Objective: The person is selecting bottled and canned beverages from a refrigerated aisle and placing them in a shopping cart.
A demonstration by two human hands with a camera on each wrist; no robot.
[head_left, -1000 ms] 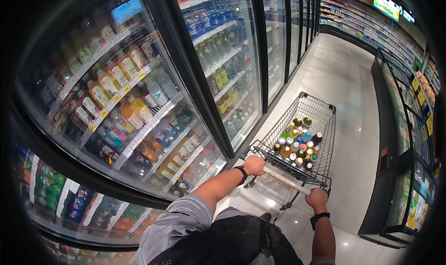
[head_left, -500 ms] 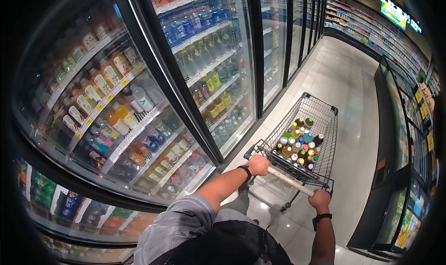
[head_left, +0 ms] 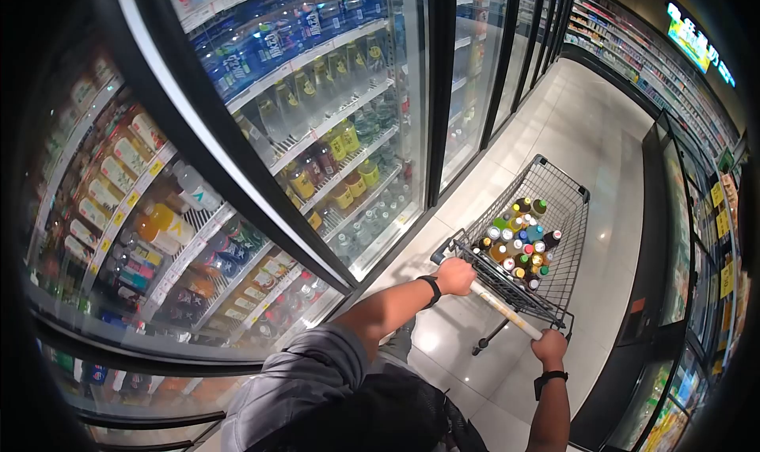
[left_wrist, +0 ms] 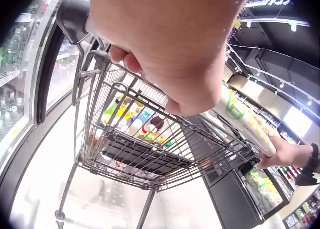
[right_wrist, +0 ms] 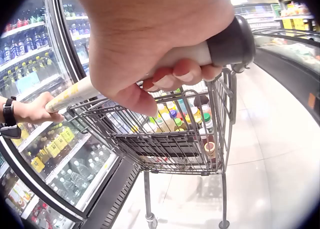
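Observation:
A wire shopping cart (head_left: 571,238) stands in front of me in the aisle, with several capped drink bottles (head_left: 518,242) grouped upright in its near half. My left hand (head_left: 456,277) grips the left end of the cart's pale handle bar (head_left: 507,313). Toward the bar's other end, my right hand (head_left: 549,346) grips it too. Seen from the right wrist, the fingers (right_wrist: 187,71) curl round the bar beside its dark end cap (right_wrist: 232,43). In the left wrist view, the left hand (left_wrist: 160,53) covers much of the bar.
Tall glass-door drink coolers (head_left: 317,135) line the left side, close to the cart. Along the right runs a low dark freezer case (head_left: 633,317). Pale tiled floor (head_left: 590,104) leads between them to stocked shelves (head_left: 633,64) at the far end, under a bright sign (head_left: 690,36).
The cooler doors on the left have slid back and grown larger as I and the cart move forward along the aisle. Both hands keep hold of the handle bar.

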